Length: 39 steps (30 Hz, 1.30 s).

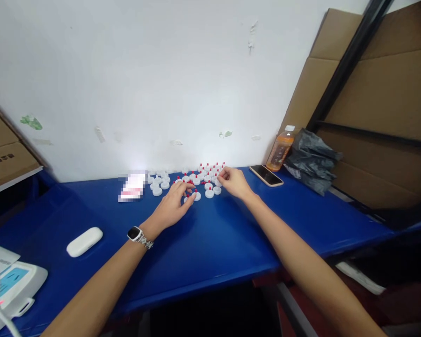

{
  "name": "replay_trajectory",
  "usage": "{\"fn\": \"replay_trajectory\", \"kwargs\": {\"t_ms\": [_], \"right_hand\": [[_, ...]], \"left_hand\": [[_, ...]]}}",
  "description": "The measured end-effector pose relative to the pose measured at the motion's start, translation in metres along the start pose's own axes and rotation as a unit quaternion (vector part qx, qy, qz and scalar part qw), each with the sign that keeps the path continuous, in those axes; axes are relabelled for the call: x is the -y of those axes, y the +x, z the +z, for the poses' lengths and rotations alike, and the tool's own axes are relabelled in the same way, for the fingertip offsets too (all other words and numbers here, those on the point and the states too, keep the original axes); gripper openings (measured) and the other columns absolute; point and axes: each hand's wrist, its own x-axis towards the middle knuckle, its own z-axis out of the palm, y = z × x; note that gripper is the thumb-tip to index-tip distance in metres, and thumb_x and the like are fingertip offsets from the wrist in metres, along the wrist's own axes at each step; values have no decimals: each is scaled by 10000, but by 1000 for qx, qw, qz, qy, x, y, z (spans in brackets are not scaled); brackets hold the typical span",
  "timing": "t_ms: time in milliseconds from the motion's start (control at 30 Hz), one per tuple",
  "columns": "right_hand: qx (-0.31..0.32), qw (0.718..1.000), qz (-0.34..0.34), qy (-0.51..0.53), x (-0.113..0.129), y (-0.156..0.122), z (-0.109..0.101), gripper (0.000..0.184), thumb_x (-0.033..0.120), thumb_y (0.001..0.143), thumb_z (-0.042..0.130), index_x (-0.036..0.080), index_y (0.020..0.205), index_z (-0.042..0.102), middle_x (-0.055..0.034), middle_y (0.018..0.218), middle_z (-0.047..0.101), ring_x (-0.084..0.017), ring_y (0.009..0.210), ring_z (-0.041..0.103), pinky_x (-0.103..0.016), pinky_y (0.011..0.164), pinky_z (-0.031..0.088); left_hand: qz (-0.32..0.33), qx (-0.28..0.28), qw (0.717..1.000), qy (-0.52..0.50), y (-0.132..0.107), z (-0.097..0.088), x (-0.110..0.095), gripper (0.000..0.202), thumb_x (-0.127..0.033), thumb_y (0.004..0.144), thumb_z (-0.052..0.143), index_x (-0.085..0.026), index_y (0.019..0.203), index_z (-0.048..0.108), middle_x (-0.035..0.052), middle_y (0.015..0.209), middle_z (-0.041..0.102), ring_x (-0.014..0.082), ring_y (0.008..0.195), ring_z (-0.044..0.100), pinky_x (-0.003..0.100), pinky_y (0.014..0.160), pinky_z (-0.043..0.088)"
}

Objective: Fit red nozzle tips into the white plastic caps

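Note:
Many white round caps [209, 193], several topped with a small red tip, stand in a cluster by the wall. My left hand [171, 206], with a watch on its wrist, reaches over the front left of the cluster. Its thumb and fingers are apart, close to a few red-tipped caps [197, 195]. At the right side of the cluster my right hand [235, 182] has thumb and forefinger pinched together just above a white cap [218, 182]. Whatever lies between those fingertips is too small to make out. Loose red pieces [203, 182] lie among the caps.
Plain white caps [156, 191] lie left of the cluster, beside a blurred card [132, 186]. A phone [266, 175], an orange drink bottle [280, 149] and a dark plastic bag [312, 159] are at right. A white case [84, 242] and a white device [17, 285] are at left.

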Motion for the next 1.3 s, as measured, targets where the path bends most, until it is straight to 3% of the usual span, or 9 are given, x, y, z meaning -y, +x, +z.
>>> {"fn": "replay_trajectory", "kwargs": {"t_ms": [233,367,600,800,933,1067,1300], "right_hand": [[-29,999,24,-9,-13,5,7,82,215,776,587,170,785,655,2,669,658,-129,612,585,-242,601,409],[-43,999,14,18,-8,4,6,93,225,781,585,165,787,656,3,673,653,-122,615,577,-232,607,415],[93,995,-1,-47,6,-2,5,53,119,682,609,159,684,643,6,620,634,-114,578,552,-221,569,380],[102,991,10,-91,5,-4,7,51,183,719,648,162,762,664,-4,669,661,-119,605,567,-220,577,375],[51,993,1,-104,9,-1,1,151,287,791,628,176,883,671,-6,689,672,-130,620,578,-227,593,379],[29,991,-42,-122,16,16,6,161,297,843,575,184,894,677,-15,722,687,-136,644,592,-234,614,392],[140,964,-77,-211,41,83,55,222,306,856,581,179,951,736,-78,915,746,-190,826,671,-259,746,463]], "left_hand": [[8,30,999,9,-1,5,-6,328,-447,988,433,-235,1198,571,80,1160,584,232,1107,543,363,848,495],[4,36,999,15,-2,5,-5,324,-444,988,433,-243,1204,568,75,1166,580,223,1081,545,351,826,496],[5,36,999,14,-1,5,-4,307,-429,987,437,-236,1179,580,72,1152,591,219,1069,548,340,807,494],[6,23,1000,11,1,3,-3,291,-413,984,445,-234,1167,585,65,1127,599,213,1051,557,341,817,488],[-5,-11,1000,29,2,-2,2,270,-366,995,414,-214,1144,581,65,1057,594,212,1018,562,361,861,474],[-23,-27,999,38,2,-5,7,255,-337,995,406,-210,1127,584,52,998,591,201,970,570,357,859,467],[-62,-22,997,45,-1,-3,9,234,-340,988,398,-231,1069,590,33,969,630,189,906,598,314,750,453]]}}
